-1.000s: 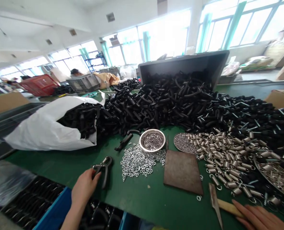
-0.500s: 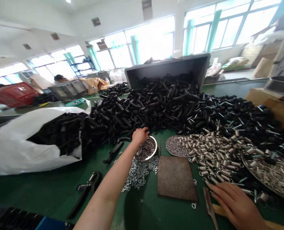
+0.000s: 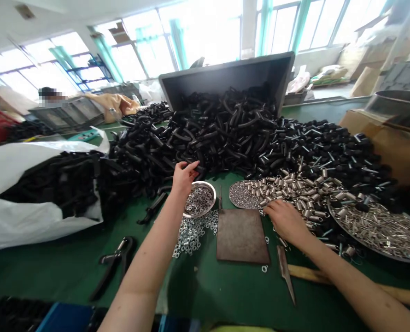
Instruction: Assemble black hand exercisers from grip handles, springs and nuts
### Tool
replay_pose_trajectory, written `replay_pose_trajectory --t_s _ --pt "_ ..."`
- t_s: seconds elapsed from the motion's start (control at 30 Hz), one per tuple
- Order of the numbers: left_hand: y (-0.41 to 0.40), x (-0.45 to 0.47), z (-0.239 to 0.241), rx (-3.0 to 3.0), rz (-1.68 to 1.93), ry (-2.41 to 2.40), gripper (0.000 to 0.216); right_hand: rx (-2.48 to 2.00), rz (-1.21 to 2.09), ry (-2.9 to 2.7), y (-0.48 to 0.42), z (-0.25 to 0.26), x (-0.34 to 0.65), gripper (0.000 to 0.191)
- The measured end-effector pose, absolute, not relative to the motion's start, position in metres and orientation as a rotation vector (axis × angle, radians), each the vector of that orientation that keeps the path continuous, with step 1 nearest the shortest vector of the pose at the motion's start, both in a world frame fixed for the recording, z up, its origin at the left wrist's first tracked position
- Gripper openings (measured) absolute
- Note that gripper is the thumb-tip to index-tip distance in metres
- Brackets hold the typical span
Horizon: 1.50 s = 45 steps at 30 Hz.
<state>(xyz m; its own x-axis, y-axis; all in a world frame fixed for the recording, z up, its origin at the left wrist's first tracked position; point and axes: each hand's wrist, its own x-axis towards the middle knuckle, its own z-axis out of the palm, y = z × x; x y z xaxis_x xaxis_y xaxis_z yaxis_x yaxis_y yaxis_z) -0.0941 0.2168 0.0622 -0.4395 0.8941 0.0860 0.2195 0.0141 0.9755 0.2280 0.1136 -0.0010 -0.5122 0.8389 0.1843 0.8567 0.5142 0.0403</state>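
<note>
Left hand (image 3: pixel 184 177): digits parted, foremost one stretched right; nothing pinched is visible. Position: just beyond the steel bowl (image 3: pixel 213 197) of small metal rings.

Black curved handles (image 3: pixel 222 133): heaped on the green desk (image 3: pixel 232 295), ahead and to the right of the left hand, the heap's near edge at its fingertips. Left hand the nearer of the two. Long axes jumbled; that of the handle at the fingertips unclear.

Right hand (image 3: pixel 285 220): fingers close together, pointing left; cannot tell whether anything is pinched. Position: beyond the upper right corner of the square metal plate (image 3: pixel 242 235).

Coil springs (image 3: pixel 300 196): piled just beyond the right hand, axes mixed.

Hammer (image 3: pixel 285 274): wooden handle running crosswise beneath the right forearm.
</note>
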Motion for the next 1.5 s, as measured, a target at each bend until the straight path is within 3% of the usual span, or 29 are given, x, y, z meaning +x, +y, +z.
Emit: replay_pose_trajectory --t_s 0.13,0.23,0.33,0.47,0.63,0.8,0.9,0.97,1.13,1.27,1.5 --pt "0.138 -0.113 0.077 0.72 1.546 1.012 0.026 -1.453 -0.25 -2.721 0.132 -0.009 0.223 0.022" --pt "0.077 -0.121 0.064 0.542 1.456 0.866 0.03 -1.414 -0.229 -2.73 0.136 -0.019 0.227 0.015" --pt "0.034 -0.12 0.033 0.642 1.369 1.08 0.018 -1.474 -0.102 -2.563 0.131 -0.024 0.227 0.019" --pt "0.007 -0.115 -0.006 1.172 1.05 1.664 0.009 -1.479 0.353 -2.229 0.104 -0.015 0.218 0.027" --pt "0.008 -0.11 -0.019 1.929 0.496 1.915 0.038 -1.369 0.711 -2.121 0.063 0.008 0.197 0.028" --pt "0.015 -0.112 -0.014 2.108 0.235 1.862 0.04 -1.341 0.84 -2.012 0.043 0.01 0.184 0.026" --pt "0.014 -0.112 -0.012 2.03 0.369 1.803 0.041 -1.326 1.024 -1.854 0.035 0.007 0.179 0.025" --pt "0.013 -0.104 -0.01 1.848 0.646 1.748 0.037 -1.29 1.188 -1.711 0.03 0.008 0.175 0.024" --pt "0.006 -0.055 0.009 0.856 1.19 1.329 0.024 -1.12 1.541 -1.423 0.018 0.025 0.155 0.024" --pt "-0.001 -0.018 0.025 0.475 1.222 1.04 0.025 -1.021 1.701 -1.293 0.013 0.038 0.141 0.027" --pt "-0.007 -0.011 0.028 0.63 1.204 1.037 0.023 -1.014 1.673 -1.227 0.014 0.031 0.141 0.024"
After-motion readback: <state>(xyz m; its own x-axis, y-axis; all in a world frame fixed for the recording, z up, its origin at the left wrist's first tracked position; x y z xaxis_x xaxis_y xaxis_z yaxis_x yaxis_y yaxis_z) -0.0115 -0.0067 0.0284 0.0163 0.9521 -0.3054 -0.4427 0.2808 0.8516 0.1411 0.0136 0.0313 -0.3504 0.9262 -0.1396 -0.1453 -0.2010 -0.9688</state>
